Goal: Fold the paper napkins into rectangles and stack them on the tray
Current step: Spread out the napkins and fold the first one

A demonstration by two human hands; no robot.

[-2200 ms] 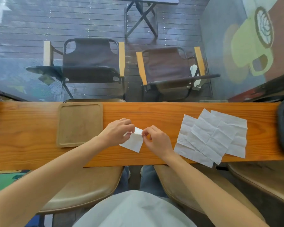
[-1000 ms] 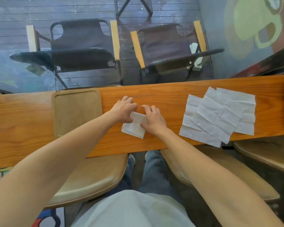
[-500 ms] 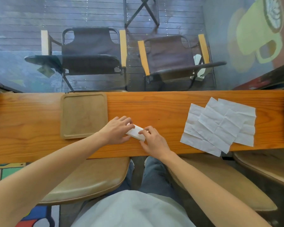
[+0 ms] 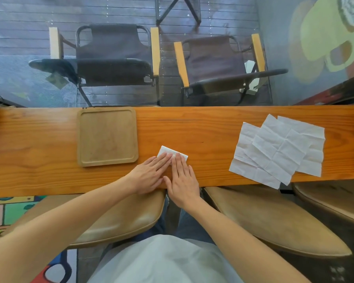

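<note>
In the head view, my left hand [image 4: 149, 174] and my right hand [image 4: 182, 178] lie flat with straight fingers, pressing the small folded white paper napkin [image 4: 172, 154] onto the long orange wooden counter [image 4: 202, 129]. The napkin lies under my fingertips, just right of the square pale wooden tray [image 4: 107, 161]. Unfolded white napkins [image 4: 278, 148] lie well to the right.

wooden counter [image 4: 213, 127], two folding chairs [image 4: 114, 56], decking

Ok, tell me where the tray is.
In the head view, the wooden tray sits on the counter's left part, just left of the folded napkin.
</note>
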